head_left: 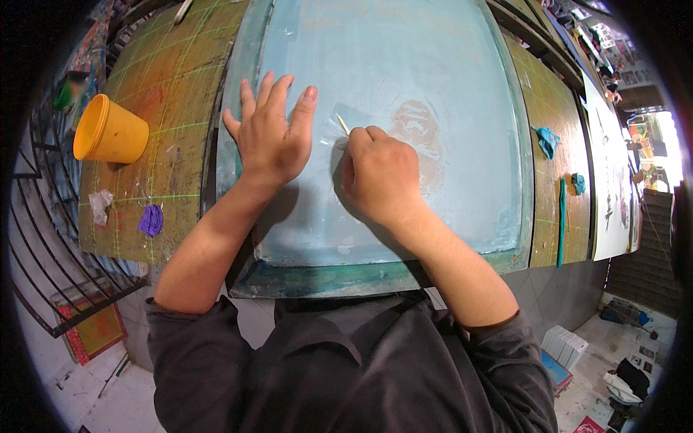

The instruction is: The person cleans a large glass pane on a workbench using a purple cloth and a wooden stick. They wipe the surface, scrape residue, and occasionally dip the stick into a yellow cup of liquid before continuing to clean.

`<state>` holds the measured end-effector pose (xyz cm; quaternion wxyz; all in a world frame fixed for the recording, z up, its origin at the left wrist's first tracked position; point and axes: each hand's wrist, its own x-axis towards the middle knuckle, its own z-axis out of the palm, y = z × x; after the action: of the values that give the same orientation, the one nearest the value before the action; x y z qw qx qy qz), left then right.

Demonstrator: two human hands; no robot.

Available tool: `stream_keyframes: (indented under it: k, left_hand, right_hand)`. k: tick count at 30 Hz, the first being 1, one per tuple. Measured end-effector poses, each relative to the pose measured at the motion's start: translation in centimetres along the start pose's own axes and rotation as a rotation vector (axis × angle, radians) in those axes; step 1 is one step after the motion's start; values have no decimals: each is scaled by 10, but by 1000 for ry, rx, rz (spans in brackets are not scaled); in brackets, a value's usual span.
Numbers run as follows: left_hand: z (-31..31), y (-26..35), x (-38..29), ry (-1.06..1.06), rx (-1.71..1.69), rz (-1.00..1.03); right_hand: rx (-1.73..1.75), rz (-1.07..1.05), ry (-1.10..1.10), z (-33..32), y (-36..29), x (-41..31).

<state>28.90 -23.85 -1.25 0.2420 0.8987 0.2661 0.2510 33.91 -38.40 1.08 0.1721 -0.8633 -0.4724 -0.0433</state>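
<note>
Before me lies a screen-printing frame point(325, 279) with blue-coated mesh point(346, 59). A grey-brown stencil image point(416, 127) shows in the mesh, right of centre. My left hand point(273, 127) is spread over the mesh's left side, fingers apart and holding nothing. In my right hand point(381, 170) a thin pale stick point(341, 122) is pinched, its yellowish tip pointing up and left. That tip lies over a shiny, streaked patch point(331, 132) on the mesh; whether it touches cannot be told. The rest of the stick is hidden by my fingers.
On the worn board at left stand a yellow plastic cup point(116, 132), a crumpled clear wrapper point(100, 205) and a purple cloth point(150, 220). The right board holds blue-green scraps point(547, 142) and a teal strip point(561, 222). Black metal bars point(38, 216) curve along the far left.
</note>
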Motion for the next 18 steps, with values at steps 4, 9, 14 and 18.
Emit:
stream_keyframes:
  k: [4,9,14,18]
  left_hand:
    - [0,1,-1,8,-9,-1]
    - [2,0,-1,36,2,14]
    - [2,1,-1,38,-4,16]
    - [2,0,-1,47,6,20]
  right_hand:
    - [-6,-3,6,1,0,1]
    - [-3,-14,0,0,1,1]
    - [-8,-9,0,1,2,2]
    - [-5,-12,-10,0,1,2]
